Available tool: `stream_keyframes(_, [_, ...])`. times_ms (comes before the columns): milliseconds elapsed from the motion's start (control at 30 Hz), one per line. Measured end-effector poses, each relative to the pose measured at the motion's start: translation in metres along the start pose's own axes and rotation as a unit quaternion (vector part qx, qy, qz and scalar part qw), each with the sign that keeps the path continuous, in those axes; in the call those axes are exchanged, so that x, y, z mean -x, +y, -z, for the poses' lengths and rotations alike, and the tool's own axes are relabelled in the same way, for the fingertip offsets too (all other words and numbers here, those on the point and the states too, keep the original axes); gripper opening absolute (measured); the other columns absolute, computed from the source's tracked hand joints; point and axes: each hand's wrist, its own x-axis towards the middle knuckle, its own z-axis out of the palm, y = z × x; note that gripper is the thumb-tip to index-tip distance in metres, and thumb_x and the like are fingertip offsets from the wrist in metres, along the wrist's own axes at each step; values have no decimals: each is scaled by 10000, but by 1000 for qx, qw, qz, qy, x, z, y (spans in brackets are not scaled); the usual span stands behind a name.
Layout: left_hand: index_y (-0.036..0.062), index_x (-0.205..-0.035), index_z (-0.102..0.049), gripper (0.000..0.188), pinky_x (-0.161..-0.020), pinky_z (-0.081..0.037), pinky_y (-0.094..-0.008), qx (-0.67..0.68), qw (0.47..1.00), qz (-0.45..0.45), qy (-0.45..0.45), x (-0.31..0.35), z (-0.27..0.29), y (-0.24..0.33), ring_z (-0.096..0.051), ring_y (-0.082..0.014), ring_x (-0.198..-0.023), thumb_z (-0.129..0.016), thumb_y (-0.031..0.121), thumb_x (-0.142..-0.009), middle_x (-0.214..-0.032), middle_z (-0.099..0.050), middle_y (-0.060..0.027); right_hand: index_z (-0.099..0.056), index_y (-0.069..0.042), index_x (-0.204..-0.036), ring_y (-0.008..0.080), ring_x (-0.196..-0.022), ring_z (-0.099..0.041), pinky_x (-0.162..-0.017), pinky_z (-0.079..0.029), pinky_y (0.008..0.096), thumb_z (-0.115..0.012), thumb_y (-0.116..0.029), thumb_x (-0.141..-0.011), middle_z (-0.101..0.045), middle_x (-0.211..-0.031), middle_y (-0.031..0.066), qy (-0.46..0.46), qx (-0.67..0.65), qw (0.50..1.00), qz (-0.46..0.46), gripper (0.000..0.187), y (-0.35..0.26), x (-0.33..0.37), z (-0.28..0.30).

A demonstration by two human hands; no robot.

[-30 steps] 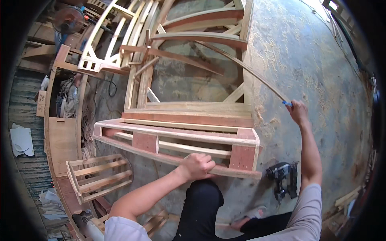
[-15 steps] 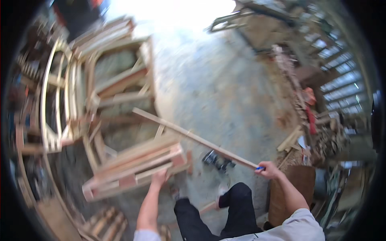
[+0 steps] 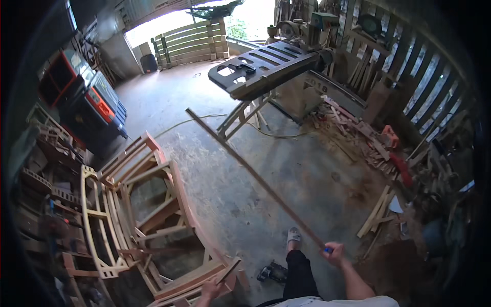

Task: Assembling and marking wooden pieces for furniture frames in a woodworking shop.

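My right hand (image 3: 335, 253) is closed around the near end of a long, thin wooden strip (image 3: 266, 190). The strip slants up and away to the left over the concrete floor. A small blue object (image 3: 327, 249) shows at the fingers, too small to name. At the lower left, my left hand (image 3: 210, 289) is closed on a short dark wooden strip (image 3: 228, 271), its far end sticking up to the right. That hand is beside the corner of a curved wooden frame (image 3: 176, 192), which lies among other wooden frames on the left.
A saw table (image 3: 271, 66) with a slotted top stands ahead. Wood scraps (image 3: 358, 133) are heaped along the slatted wall at right. A black power tool (image 3: 272, 272) lies by my foot. A hose (image 3: 276, 136) crosses the floor. A black-and-orange machine (image 3: 94, 105) stands far left.
My view has lifted and moved forward, bringing the saw table into sight. The long strip now points farther ahead, more steeply away. Both hands sit lower in the picture, keeping their holds.
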Motion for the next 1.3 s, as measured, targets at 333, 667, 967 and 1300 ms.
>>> stream_keyframes(333, [-10, -823, -591, 495, -566, -430, -422, 198, 974, 25, 110, -218, 111, 277, -585, -252, -600, -576, 475, -921, -619, -552, -174, -606, -103, -716, 383, -677, -566, -603, -456, 477, -641, -273, -733, -537, -678, 181, 116, 192, 962, 156, 175, -44, -362, 252])
stream_keyframes(667, [-12, -721, -575, 650, -540, -433, -373, 300, 917, 86, 246, -419, 189, 288, -550, -186, -565, -552, 616, -885, -572, -546, -86, -666, -101, -805, 344, -817, -632, -750, -499, 455, -703, -375, -760, -626, -762, 161, 10, 322, 914, 246, 280, -178, -666, 331])
stream_keyframes(967, [6, -699, -520, 585, -500, -379, -377, 301, 899, 46, 315, -606, 324, 364, -451, -162, -537, -553, 547, -919, -554, -457, -67, -680, -104, -829, 311, -798, -618, -724, -495, 434, -748, -294, -718, -619, -738, 129, -38, 408, 844, 347, 230, -258, -931, 352])
stream_keyframes(1300, [-20, -829, -546, 471, -533, -415, -443, 117, 922, 6, 370, -696, 462, 529, -567, -423, -598, -571, 438, -936, -615, -521, -205, -721, -148, -839, 259, -1020, -573, -860, -497, 381, -690, -316, -757, -649, -956, 68, -108, 467, 782, 399, 189, -209, -1247, 332])
